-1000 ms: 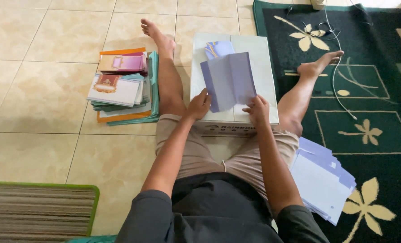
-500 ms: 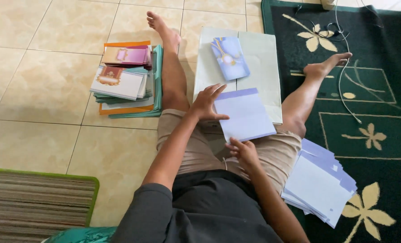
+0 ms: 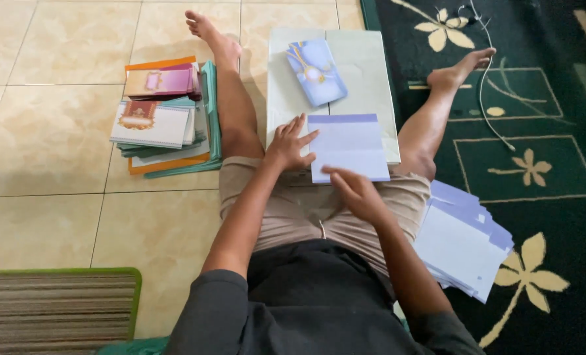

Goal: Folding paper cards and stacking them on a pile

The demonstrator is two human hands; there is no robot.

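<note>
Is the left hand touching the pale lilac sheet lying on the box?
Touching. The head view shows the left hand with its fingertips lying on the left edge of the lilac sheet, no gap visible.

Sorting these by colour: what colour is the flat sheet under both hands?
Pale lavender sheet with a darker purple band along its far edge; head view.

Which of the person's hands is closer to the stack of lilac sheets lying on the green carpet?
The right hand. It rests on the lower edge of the lilac card in the lap, just left of the stack. The left hand is farther away, at the card's far edge.
</note>
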